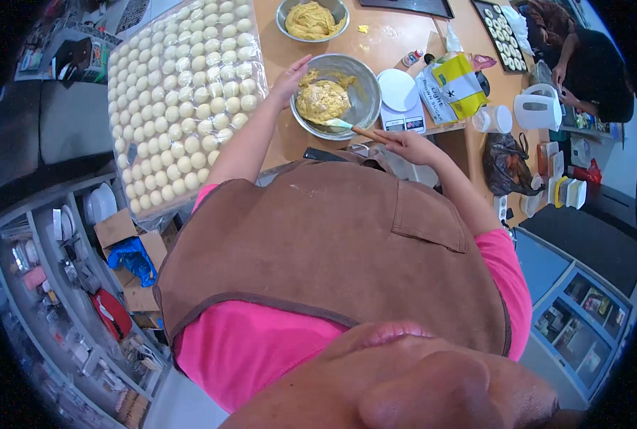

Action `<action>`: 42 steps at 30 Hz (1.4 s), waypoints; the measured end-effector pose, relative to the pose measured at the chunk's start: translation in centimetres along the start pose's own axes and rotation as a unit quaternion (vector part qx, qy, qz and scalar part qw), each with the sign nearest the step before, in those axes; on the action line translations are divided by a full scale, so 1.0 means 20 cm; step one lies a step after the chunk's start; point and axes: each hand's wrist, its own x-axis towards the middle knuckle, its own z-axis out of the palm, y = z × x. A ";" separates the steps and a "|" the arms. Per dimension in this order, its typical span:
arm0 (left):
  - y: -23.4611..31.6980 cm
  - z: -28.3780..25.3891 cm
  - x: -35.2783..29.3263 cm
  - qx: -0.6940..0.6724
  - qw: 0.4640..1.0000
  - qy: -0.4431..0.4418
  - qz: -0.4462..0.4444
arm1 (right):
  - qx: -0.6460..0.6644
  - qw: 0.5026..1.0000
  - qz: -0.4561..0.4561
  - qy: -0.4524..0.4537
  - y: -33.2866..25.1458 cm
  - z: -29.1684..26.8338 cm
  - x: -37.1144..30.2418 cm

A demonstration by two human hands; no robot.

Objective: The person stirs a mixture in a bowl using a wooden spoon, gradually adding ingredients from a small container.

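Observation:
A metal mixing bowl [367, 84] stands at the table's near edge, with a lump of yellow dough [322, 100] dusted with flour inside. My left hand [288, 81] grips the bowl's left rim. In my right hand [408, 146] is the wooden handle of a spatula [361, 131]; its pale blade dips into the bowl against the dough's near side. Beyond it sits a second metal bowl [282, 23] of smooth yellow dough. Just right of the mixing bowl is a white kitchen scale [399, 93].
Rows of pale dough balls [182, 100] under clear plastic fill the left. Rightward are a yellow-and-white sugar bag [455, 89], a small bottle [412, 58], a clear jug [538, 107] and a black plastic bag [505, 164]. Another person [597, 71] works at the far right, near a filled dark tray [500, 36].

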 end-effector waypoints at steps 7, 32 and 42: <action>-0.01 0.04 -0.02 -0.052 0.996 0.076 0.004 | 0.023 0.999 -0.044 0.003 0.13 0.05 0.08; -0.21 0.15 -0.27 -0.067 0.955 0.236 0.168 | 0.582 0.811 -0.040 0.029 0.12 0.29 0.19; -0.18 0.21 -0.30 -0.006 0.955 0.254 0.157 | -0.242 0.957 0.081 0.135 -0.02 0.12 0.14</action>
